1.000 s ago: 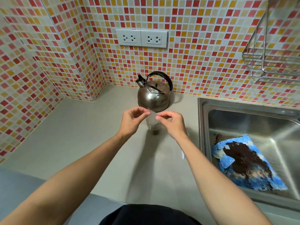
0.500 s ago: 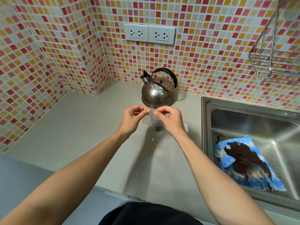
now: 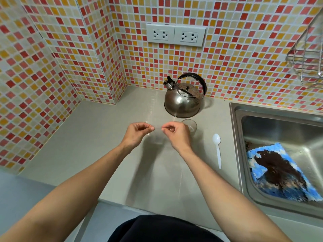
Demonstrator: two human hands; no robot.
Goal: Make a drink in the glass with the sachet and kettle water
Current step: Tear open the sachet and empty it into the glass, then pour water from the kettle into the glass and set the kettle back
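Head view: 2 hands point(image 3: 158, 135) pinch clear sachet point(image 3: 157, 137); no readable writing.

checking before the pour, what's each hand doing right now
left hand: pinched shut on the clear sachet
right hand: pinched shut on the same sachet

Small kitchen corner, mosaic walls.
Red/orange/cream mosaic tile wall point(image 3: 227, 49) w/ white double socket point(image 3: 175, 34), beige countertop point(image 3: 87, 137), steel sink point(image 3: 279, 137) at right, wire rack point(image 3: 307, 63) above.

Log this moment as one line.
left hand + right hand: pinching clear sachet | glass: upright, before kettle | spoon: untouched
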